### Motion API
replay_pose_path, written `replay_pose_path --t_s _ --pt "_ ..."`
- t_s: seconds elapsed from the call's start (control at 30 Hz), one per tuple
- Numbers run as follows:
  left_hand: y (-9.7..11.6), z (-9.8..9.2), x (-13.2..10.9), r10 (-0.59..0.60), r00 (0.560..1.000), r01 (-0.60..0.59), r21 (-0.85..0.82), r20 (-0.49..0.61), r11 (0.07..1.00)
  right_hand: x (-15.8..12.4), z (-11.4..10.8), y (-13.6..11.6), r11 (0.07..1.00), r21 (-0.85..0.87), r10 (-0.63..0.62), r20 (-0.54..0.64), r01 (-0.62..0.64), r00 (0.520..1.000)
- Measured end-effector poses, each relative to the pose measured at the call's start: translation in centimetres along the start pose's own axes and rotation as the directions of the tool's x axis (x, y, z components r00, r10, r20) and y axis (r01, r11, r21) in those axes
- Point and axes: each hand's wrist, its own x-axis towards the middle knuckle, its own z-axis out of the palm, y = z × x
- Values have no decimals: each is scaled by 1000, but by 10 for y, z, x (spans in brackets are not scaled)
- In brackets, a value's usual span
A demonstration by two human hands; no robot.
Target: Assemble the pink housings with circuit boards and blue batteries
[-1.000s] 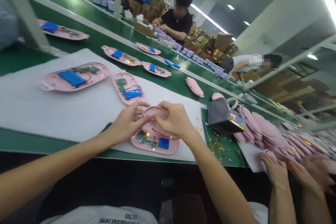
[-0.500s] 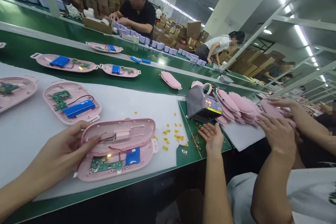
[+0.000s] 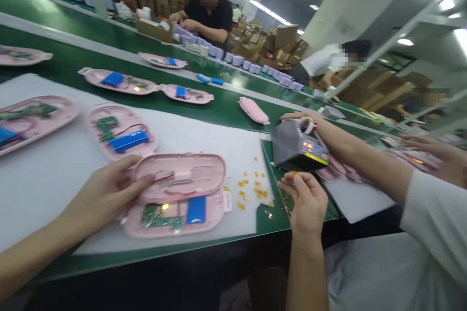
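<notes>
My left hand (image 3: 104,192) grips the left end of a pink plastic shell half (image 3: 209,170), thumb inside by thin wires and a small white part. Wires seem to link it to the lower pink half (image 3: 215,214), which lies open on the white sheet. That half carries a green circuit board (image 3: 155,218) with a lit yellow light and a blue battery (image 3: 196,210). My right hand (image 3: 308,201) is pinched on a small amber tape piece (image 3: 294,174), just in front of the grey tape dispenser (image 3: 290,148). Loose amber tape pieces (image 3: 260,193) lie between my hands.
More open pink shells (image 3: 120,129) with boards and batteries lie left and behind. A closed pink case (image 3: 254,110) rests on the green bench. A co-worker's arm (image 3: 350,143) reaches behind the dispenser from the right, near stacked pink cases. Other people work across the bench.
My right hand has gone from open, palm up, to pinching a tape piece at the dispenser. The co-worker's arm now reaches behind the dispenser. My left hand still holds the shell half.
</notes>
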Motion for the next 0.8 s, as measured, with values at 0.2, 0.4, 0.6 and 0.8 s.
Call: replay_pose_path --t_s 0.2,0.4,0.6,0.8 --pt "20 8 -1 58 995 -46 -146 83 988 -35 131 -72 716 -33 -329 865 697 379" --pt "16 4 -6 218 973 -209 -112 76 971 -39 175 -60 503 -83 -109 981 860 158" --pt "12 3 -10 230 970 -223 -89 80 971 -56 170 -51 329 -204 -303 902 922 308" --pt "11 2 -14 232 971 -235 36 61 971 -29 167 -64 559 -467 2 827 685 562"
